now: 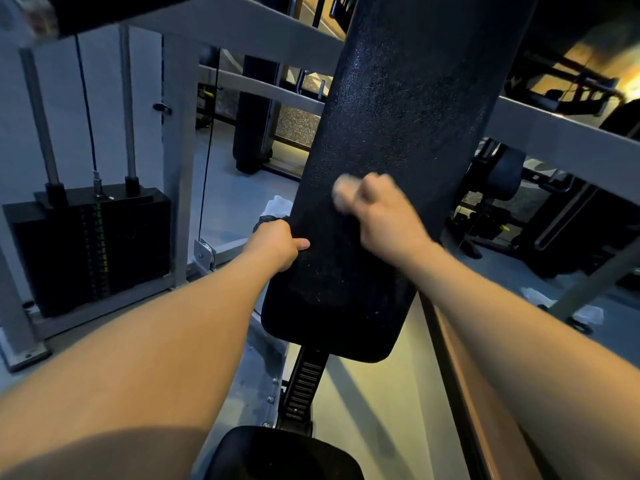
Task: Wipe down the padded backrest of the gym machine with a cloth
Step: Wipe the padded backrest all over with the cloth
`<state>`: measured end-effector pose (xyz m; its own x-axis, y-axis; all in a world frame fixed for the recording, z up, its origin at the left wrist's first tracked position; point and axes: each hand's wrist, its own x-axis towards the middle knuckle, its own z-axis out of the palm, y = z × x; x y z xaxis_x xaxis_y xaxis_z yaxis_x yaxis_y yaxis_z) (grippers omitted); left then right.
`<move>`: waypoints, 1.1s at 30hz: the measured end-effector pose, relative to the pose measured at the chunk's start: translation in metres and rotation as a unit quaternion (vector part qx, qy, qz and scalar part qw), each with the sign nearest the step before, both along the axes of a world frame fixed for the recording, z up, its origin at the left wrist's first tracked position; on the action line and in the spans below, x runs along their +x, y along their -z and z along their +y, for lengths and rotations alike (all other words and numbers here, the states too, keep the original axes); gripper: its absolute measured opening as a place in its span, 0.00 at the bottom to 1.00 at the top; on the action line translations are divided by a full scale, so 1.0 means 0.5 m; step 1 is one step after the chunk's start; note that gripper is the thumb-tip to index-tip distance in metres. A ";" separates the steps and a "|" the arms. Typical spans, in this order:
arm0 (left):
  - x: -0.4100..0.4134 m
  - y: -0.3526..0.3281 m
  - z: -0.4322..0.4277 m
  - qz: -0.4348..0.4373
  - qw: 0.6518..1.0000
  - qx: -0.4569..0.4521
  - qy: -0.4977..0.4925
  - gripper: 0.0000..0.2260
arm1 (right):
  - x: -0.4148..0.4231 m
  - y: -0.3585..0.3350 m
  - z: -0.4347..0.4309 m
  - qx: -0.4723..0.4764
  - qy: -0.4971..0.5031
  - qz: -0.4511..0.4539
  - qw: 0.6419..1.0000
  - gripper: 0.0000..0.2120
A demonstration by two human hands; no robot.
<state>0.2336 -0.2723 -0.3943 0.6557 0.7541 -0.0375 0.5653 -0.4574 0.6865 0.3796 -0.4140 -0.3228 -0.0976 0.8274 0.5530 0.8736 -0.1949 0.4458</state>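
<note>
The black padded backrest (398, 116) runs tall and tilted up the middle of the view. My left hand (277, 247) grips its left edge low down, with the thumb on the front face and the fingers wrapped behind. My right hand (388, 216) is blurred with motion and is pressed on the pad's front, a little above the left hand. It is closed around a small pale cloth (343, 195), which sticks out at its left side and touches the pad.
A black seat pad (284, 455) lies below, joined by a notched adjuster rail (303, 386). A weight stack (93, 251) with guide rods stands at the left. Grey frame beams (561, 140) cross behind the pad. White crumpled pieces (588, 313) lie on the floor at the right.
</note>
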 end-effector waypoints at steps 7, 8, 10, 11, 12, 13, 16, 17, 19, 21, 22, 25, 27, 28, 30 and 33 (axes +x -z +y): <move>0.000 0.010 0.003 -0.003 1.000 0.011 -0.003 0.22 | -0.013 0.077 0.006 0.131 0.038 0.102 0.985 0.31; -0.001 0.012 0.003 -0.002 1.000 0.014 -0.003 0.21 | -0.029 0.115 -0.003 0.100 0.017 0.101 0.990 0.31; -0.001 0.011 0.001 0.003 1.000 0.016 -0.005 0.21 | -0.042 0.155 -0.027 0.020 -0.018 0.081 0.996 0.29; -0.001 0.009 -0.001 0.005 1.000 0.017 -0.005 0.21 | -0.039 0.147 -0.035 -0.025 -0.038 0.055 0.997 0.28; -0.001 0.008 -0.003 0.004 1.000 0.014 -0.004 0.22 | -0.028 0.125 -0.039 -0.065 -0.052 0.024 0.996 0.26; -0.002 0.006 -0.004 0.000 1.000 0.011 -0.003 0.22 | -0.014 0.096 -0.039 -0.076 -0.053 0.004 0.996 0.23; -0.001 0.003 -0.004 -0.013 1.000 0.003 -0.003 0.23 | 0.022 0.019 -0.035 0.069 0.021 0.067 0.995 0.24; -0.002 0.004 -0.003 -0.012 1.000 0.003 -0.004 0.23 | 0.025 0.016 -0.034 0.119 0.044 0.098 0.987 0.26; -0.001 0.007 -0.001 -0.013 1.000 0.003 -0.004 0.24 | 0.005 0.060 -0.032 0.141 0.055 0.108 0.983 0.30; -0.001 0.011 -0.001 -0.014 1.000 0.002 -0.005 0.24 | -0.032 0.139 -0.042 0.101 0.042 0.111 0.988 0.31; -0.001 0.012 -0.001 -0.015 1.000 0.003 -0.005 0.23 | -0.048 0.178 -0.053 0.075 0.027 0.115 0.990 0.31; -0.002 0.012 -0.003 -0.013 1.000 0.013 -0.002 0.24 | -0.065 0.233 -0.089 -0.048 -0.025 0.083 0.995 0.26; -0.003 0.009 -0.006 -0.009 1.000 0.018 -0.003 0.24 | -0.048 0.187 -0.089 -0.094 -0.049 0.039 0.994 0.22; -0.003 0.008 -0.006 -0.007 1.000 0.017 -0.005 0.25 | -0.037 0.155 -0.081 -0.072 -0.044 0.039 0.996 0.20; -0.003 0.006 -0.006 -0.003 1.000 0.013 -0.008 0.23 | -0.010 0.091 -0.065 0.047 0.004 0.081 0.996 0.23; -0.003 0.004 -0.006 -0.004 1.000 0.014 0.002 0.19 | -0.002 0.095 -0.052 0.144 0.064 0.120 0.980 0.29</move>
<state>0.2319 -0.2752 -0.3962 0.6590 0.7520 -0.0111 0.5583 -0.4792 0.6772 0.3788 -0.4398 -0.3706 0.1592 0.6310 0.7592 0.9066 -0.3979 0.1405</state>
